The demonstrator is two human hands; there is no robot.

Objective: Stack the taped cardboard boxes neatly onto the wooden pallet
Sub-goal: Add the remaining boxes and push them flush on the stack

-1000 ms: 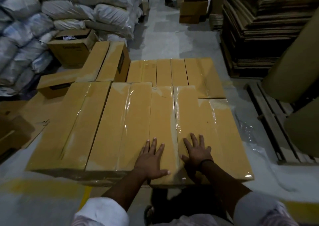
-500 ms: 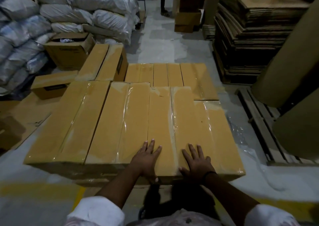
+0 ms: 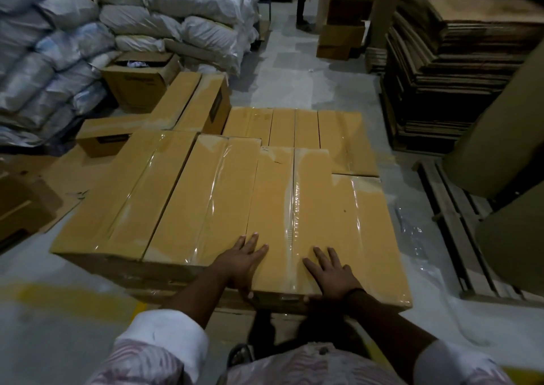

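Several long taped cardboard boxes lie side by side in a stack in front of me. My left hand (image 3: 244, 262) and my right hand (image 3: 332, 272) rest flat on the near end of the middle box (image 3: 276, 202), fingers straight and thumbs hanging over its front edge. A taped box (image 3: 371, 237) lies against it on the right, and two more (image 3: 203, 196) (image 3: 123, 196) on the left. A lower row of boxes (image 3: 294, 125) shows behind them. Whatever carries the stack is hidden under the boxes.
Filled white sacks (image 3: 176, 10) are piled at the back left, with an opened carton (image 3: 141, 81) and two loose boxes (image 3: 194, 102) before them. Flattened cardboard (image 3: 441, 69) is stacked at the right, above a bare wooden pallet (image 3: 459, 237) and large paper rolls (image 3: 500, 143). A person's legs (image 3: 301, 5) stand far back.
Both hands have slid back along the middle box top to its near edge, and the thumbs now hang over the front face.
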